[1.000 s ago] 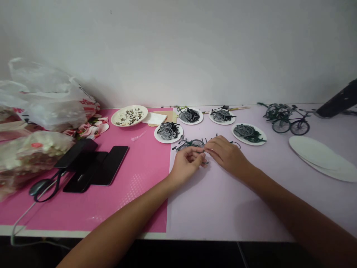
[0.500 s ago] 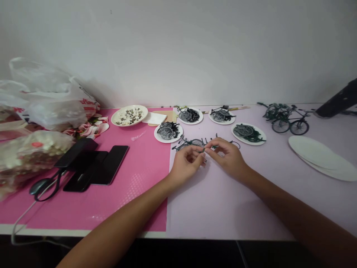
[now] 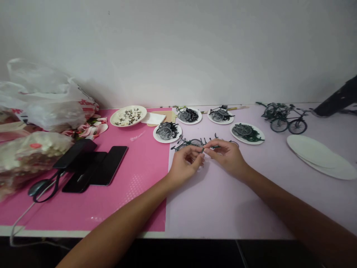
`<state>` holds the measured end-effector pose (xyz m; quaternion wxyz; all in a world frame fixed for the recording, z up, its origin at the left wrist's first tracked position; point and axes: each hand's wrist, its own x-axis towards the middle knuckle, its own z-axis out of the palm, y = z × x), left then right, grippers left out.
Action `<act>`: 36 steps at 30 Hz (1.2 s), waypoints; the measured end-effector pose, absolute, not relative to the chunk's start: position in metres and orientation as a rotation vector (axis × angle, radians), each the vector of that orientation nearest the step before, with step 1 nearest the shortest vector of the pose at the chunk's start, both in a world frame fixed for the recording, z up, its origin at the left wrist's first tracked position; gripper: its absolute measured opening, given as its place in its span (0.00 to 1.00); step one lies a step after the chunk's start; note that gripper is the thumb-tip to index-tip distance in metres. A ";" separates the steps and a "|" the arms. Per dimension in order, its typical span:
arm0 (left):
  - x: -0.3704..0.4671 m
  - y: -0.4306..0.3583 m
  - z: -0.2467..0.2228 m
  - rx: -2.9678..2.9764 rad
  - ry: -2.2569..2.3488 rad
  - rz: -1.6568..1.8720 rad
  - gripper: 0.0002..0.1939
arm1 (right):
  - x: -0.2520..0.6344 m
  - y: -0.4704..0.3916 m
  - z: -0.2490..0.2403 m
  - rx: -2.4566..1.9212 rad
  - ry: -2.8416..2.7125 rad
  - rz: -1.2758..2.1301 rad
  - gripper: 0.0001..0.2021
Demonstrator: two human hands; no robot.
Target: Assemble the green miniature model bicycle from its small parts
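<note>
Fingers [image 3: 198, 160] of left hand [image 3: 183, 163] and right hand [image 3: 228, 155] pinch green part [image 3: 202, 150]; some bicycles [image 3: 279, 124] look built, loose parts [image 3: 243, 130] on plates [image 3: 256, 132] remain.

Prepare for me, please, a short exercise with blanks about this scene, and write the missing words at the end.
1. The left hand and the right hand meet at a small piece coloured ____.
2. The black phone lies on the part of the tabletop coloured ____.
3. Spoked wheels lie on small white plates, whose number is ____.
4. From the person's viewpoint, the plastic bag is on the table's ____ side.

Missing words: green; pink; four; left.
</note>
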<state>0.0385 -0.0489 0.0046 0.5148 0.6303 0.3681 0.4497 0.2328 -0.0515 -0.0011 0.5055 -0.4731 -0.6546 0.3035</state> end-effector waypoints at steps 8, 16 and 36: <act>0.038 -0.047 0.004 1.540 0.912 1.071 0.14 | 0.235 -0.050 0.002 -1.127 -1.648 0.773 0.10; 0.038 -0.044 0.004 1.485 0.915 1.030 0.16 | 0.237 -0.046 -0.002 -1.082 -1.777 0.611 0.08; 0.041 -0.041 -0.003 1.401 0.945 0.974 0.12 | 0.315 -0.007 0.003 -1.372 -2.061 -0.227 0.11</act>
